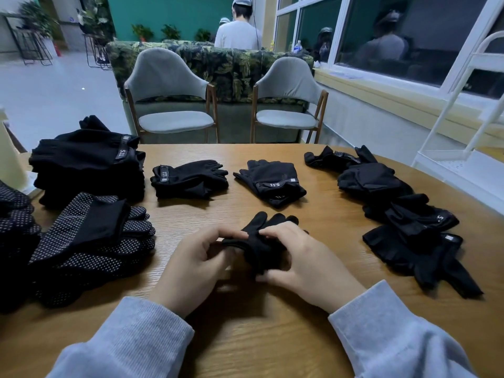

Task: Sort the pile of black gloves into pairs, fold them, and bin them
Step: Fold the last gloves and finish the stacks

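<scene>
On the wooden table (pixel 272 336), my left hand (pixel 191 263) and my right hand (pixel 305 263) both grip a black glove bundle (pixel 263 241) at the middle front; its fingers point away from me. Two folded pairs lie beyond it: one (pixel 189 179) left of centre, one (pixel 271 182) right of centre. A tall stack of folded black gloves (pixel 87 165) stands at the far left. Dotted-palm gloves (pixel 92 241) lie at the near left. A loose pile of unsorted black gloves (pixel 403 214) runs along the right side. No bin is in view.
More dotted gloves (pixel 13 222) sit at the left edge beside a pale object (pixel 9 162). Two grey chairs (pixel 171 96) (pixel 289 96) stand behind the table. A white metal rack (pixel 463 126) is at the right. A person in white (pixel 237 31) stands far back.
</scene>
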The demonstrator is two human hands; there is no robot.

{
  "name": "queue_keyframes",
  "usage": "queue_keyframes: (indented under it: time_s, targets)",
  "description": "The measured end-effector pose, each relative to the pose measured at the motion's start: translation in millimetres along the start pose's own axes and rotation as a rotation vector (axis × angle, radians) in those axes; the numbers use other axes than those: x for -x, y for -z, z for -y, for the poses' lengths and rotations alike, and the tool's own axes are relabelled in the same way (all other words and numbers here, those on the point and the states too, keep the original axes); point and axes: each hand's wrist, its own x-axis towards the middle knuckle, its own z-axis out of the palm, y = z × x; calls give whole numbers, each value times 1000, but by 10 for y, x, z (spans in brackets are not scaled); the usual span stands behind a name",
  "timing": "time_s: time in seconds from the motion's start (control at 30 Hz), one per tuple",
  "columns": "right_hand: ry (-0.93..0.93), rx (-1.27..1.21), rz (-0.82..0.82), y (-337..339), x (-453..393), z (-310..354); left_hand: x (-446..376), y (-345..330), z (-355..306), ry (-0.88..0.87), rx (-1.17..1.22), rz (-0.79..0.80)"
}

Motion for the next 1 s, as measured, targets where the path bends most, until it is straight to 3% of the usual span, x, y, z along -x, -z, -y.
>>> queue_keyframes:
  time_s: [0.07,0.27,0.43,0.63,0.87,1.0]
  targets:
    - [-19,45,38,-24,9,44,13,-28,-45,-75,13,-16]
    - [43,-78,-261,-34,-4,-51,15,-34,-38,-107,122,49]
    - [54,-139,-161,-45,-20,-54,5,-13,-20,-107,103,139]
    - [41,-121,75,-38,-14,-67,51,78,19,-106,-265,229]
    - [39,-107,21,-52,-7,-101,84,159,94,-83,-377,319]
    - [45,-167,-89,-7,13,-67,112,175,57,-62,-303,364]
